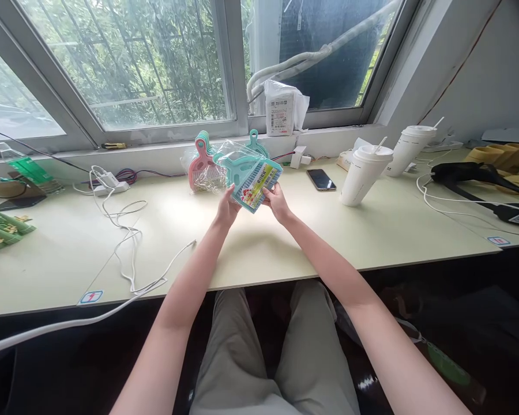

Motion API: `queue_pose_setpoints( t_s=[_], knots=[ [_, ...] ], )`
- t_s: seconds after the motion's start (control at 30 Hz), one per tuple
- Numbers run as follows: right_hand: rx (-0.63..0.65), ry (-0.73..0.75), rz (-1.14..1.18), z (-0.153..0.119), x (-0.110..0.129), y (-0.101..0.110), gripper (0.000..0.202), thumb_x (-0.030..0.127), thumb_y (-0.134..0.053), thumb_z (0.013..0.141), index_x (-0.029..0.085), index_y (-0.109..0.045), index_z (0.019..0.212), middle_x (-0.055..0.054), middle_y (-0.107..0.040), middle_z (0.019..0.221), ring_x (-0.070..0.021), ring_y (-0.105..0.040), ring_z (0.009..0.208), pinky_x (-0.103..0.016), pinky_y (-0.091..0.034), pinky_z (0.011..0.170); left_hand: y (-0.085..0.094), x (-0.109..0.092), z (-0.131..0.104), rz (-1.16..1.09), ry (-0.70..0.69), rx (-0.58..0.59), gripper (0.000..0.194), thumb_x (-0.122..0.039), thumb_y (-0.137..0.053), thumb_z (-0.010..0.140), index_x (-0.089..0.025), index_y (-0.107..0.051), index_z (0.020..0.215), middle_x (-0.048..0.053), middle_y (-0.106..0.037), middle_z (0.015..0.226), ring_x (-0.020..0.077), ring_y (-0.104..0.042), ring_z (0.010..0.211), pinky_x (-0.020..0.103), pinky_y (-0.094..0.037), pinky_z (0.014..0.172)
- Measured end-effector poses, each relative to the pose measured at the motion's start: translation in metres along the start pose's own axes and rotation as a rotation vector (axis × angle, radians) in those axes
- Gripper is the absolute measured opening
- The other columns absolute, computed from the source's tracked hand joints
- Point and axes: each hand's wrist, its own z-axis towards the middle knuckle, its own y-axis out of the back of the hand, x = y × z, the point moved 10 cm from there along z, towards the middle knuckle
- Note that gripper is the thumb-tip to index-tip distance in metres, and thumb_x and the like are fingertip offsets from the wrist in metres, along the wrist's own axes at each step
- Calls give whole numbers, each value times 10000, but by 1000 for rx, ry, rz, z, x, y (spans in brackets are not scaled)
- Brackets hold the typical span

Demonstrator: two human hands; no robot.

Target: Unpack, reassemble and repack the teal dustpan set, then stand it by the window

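Both of my hands hold a teal mini dustpan and brush set [239,170] in clear plastic, tilted above the table. A yellow label with red and dark print shows over the blue-striped bristles. My left hand [228,207] is closed on its lower left edge. On the right side, the fingers and thumb of my right hand [277,203] pinch the corner by the label. Just behind to the left stands a stack of wrapped pink and green mini dustpans [202,164]. Another teal dustpan [254,139] is partly hidden behind the held one.
A phone [321,179] and a white lidded cup [365,174] with a straw are to the right, a second cup [410,148] behind. White cables [132,253] trail across the left of the table [320,253]. A green-liquid bottle [28,167] lies tilted at far left.
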Motion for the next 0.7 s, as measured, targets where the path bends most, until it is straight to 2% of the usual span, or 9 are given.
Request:
queue_pose_setpoints(
  t_s=[0.13, 0.3, 0.53, 0.6, 0.7],
  knots=[
    [-34, 104, -32, -2, 8, -1, 292, 255, -604, 859, 305, -435, 1092, -5, -622, 1204, -194, -618, 1119, -479, -569, 944, 3, 4, 2, 18, 17, -18, 352, -315, -616, 870, -166, -604, 1189, 63, -729, 1043, 209, -676, 1025, 323, -551, 878],
    [-23, 76, -73, 2, 4, -1, 264, 254, -576, 851, 289, -437, 1072, -34, -603, 1201, -215, -602, 1131, -501, -556, 946, 2, 6, 1, 22, 18, -2, 344, -343, -603, 877, -154, -631, 1163, 68, -734, 1051, 223, -675, 1039, 332, -557, 883],
    [-186, 85, -94, 4, 1, 20, 277, 247, -549, 842, 280, -439, 1095, -36, -611, 1170, -188, -614, 1074, -443, -547, 947, -22, 48, -8, 54, 199, 132, 401, -369, -626, 863, -168, -617, 1210, 86, -703, 1156, 244, -638, 1134, 395, -528, 964],
    [-211, 66, -88, 3, -4, 22, 274, 253, -543, 846, 279, -432, 1095, -39, -601, 1196, -184, -616, 1067, -433, -552, 931, -26, 44, -8, 49, 133, 127, 475, -387, -668, 833, -177, -589, 1252, 88, -687, 1192, 248, -622, 1164, 400, -503, 1001],
    [-210, 43, -59, 2, -11, 20, 280, 280, -538, 857, 289, -415, 1108, -39, -591, 1229, -185, -618, 1070, -422, -563, 900, -26, 27, -8, 61, -18, 90, 677, -346, -767, 748, -215, -496, 1354, 81, -664, 1237, 247, -608, 1189, 392, -465, 1045]
  ],
)
